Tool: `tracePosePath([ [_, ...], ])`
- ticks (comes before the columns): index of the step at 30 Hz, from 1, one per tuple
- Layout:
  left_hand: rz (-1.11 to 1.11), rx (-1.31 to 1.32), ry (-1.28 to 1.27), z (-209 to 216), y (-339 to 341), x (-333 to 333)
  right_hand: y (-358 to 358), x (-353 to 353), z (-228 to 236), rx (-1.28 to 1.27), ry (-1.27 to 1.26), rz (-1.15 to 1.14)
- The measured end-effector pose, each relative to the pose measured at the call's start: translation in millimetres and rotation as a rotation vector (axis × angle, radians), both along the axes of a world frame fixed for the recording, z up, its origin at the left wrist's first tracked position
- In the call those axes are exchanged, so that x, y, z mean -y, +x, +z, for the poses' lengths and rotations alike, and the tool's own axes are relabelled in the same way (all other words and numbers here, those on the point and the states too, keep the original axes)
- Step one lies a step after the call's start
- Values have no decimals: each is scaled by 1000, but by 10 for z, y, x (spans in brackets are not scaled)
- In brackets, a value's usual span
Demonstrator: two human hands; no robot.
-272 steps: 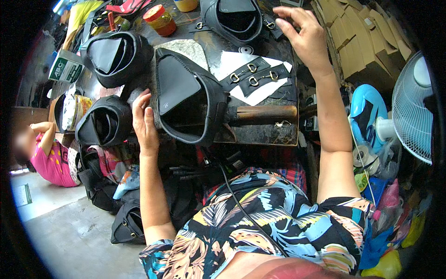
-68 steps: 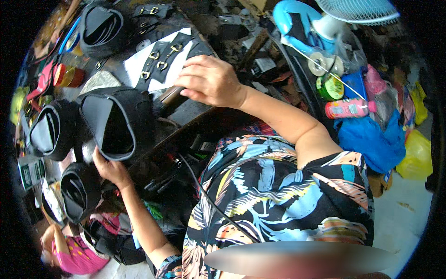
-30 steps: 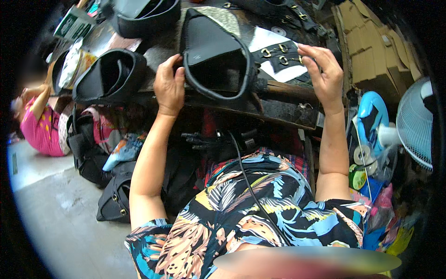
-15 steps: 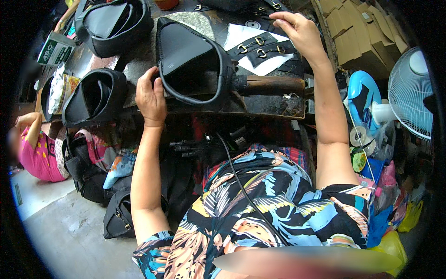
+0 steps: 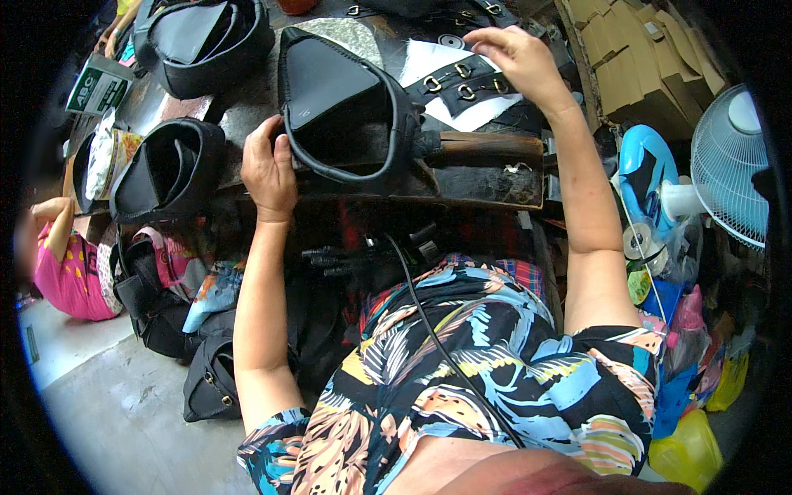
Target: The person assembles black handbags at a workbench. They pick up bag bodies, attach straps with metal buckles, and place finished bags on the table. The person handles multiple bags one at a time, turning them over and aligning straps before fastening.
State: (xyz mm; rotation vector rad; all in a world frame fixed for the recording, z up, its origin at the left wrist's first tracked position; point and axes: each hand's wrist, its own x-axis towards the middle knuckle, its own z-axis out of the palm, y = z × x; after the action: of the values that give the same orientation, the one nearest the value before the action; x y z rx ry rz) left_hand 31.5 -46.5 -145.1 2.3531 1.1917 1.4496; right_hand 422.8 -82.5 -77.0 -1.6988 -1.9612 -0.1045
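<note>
At the scuffed dark worktable (image 5: 487, 190), near a fan (image 5: 730, 169), both hands (image 5: 271, 175) (image 5: 528, 70) spread loosely.

On the table (image 5: 495, 190), the large black bag (image 5: 330, 92) at the near edge bars your left hand (image 5: 271, 175) from the middle; contact is not determinable. To that hand's left, a gap admits passage before the smaller black bag (image 5: 169, 169). The large bag's upturned mouth offers entry on its right half; a stiff panel covers the left. Rightward, a wooden bar (image 5: 487, 150) obstructs, leaving a bare strip along the edge to the near right corner. Beneath your raised right hand (image 5: 528, 70), buckled straps (image 5: 462, 87) stand in the way.
</note>
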Motion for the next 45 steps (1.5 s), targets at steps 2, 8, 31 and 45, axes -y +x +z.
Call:
tracePosePath([
  [2,-9,12,5,2,5,-1,-142,-4,-57,26,-108,48],
  [8,-14,29,11,13,6,3,-354,3,-224,232,20,147],
  [31,10,-5,19,36,-4,30,-529,527,-97,-428,26,-72],
  [45,-9,19,-4,61,7,42,-637,590,-261,-396,-95,-82],
])
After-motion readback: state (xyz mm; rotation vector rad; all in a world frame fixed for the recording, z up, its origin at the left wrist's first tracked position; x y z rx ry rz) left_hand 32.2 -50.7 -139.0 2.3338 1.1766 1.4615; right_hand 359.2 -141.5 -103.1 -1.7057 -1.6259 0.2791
